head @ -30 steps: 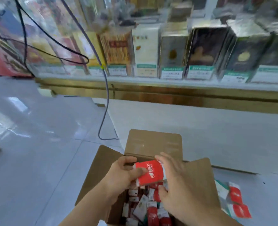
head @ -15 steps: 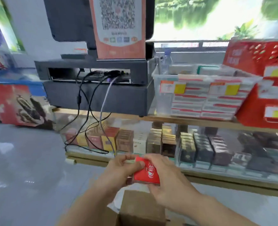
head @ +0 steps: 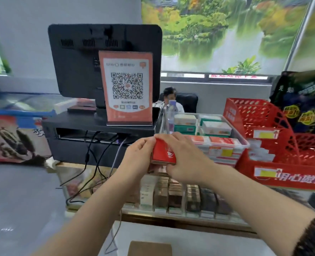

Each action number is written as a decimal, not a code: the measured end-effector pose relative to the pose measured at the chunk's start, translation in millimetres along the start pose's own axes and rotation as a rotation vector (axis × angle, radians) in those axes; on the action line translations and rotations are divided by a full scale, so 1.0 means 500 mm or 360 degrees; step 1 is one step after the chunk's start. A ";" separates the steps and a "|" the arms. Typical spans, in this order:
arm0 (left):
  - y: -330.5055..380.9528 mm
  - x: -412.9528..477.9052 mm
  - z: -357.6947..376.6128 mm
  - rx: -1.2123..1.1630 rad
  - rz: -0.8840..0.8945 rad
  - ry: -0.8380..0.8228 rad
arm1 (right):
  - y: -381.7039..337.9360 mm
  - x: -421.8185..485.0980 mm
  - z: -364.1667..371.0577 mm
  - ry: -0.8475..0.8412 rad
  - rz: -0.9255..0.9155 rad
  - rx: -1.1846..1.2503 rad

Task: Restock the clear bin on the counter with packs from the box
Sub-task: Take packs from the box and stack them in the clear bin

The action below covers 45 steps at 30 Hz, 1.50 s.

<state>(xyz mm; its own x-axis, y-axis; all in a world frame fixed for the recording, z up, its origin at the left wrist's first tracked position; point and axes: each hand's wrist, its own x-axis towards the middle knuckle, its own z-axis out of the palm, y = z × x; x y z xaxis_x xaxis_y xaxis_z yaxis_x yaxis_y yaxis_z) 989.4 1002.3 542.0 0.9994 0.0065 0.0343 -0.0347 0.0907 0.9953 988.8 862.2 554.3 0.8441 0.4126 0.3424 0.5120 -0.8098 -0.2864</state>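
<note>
Basically we gripped a glossy red rectangular pack, left hand and right hand both curled round it; clear plastic bin behind, cardboard box cut off below.

Bin on counter, btwn register left, basket right.

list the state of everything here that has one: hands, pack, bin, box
clear bin, open on top, holds stacked packs
red pack, held up in front of the clear bin, not yet in it
left hand, grips the red pack's left side
right hand, grips the red pack's right side
box, only a flap shows
QR sign, upright
</note>
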 end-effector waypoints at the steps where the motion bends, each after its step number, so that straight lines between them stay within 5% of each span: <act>1: 0.020 0.011 0.007 -0.0011 0.0011 -0.0023 | 0.001 0.015 -0.022 0.0017 0.0017 0.0005; 10: 0.140 0.123 0.079 0.0149 0.0239 -0.0094 | 0.110 0.134 -0.157 0.0097 0.0367 0.0037; 21: 0.168 0.208 0.128 0.0447 0.0539 0.0012 | 0.266 0.262 -0.139 -0.0255 0.0686 0.0136; 40: 0.165 0.287 0.159 0.0533 0.0642 0.0083 | 0.359 0.352 -0.009 -0.1542 0.0775 -0.0197; 45: 0.166 0.288 0.150 0.0499 0.0660 0.0063 | 0.366 0.354 0.003 -0.1537 0.0908 -0.0222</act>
<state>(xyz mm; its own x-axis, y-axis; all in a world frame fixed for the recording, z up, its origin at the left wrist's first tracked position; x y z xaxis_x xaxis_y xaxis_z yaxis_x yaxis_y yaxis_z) 1130.9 935.9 636.4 0.9006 0.0169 0.4342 -0.4191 -0.2301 0.8783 1232.1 787.3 561.1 0.7492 0.0686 -0.6588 0.0414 -0.9975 -0.0567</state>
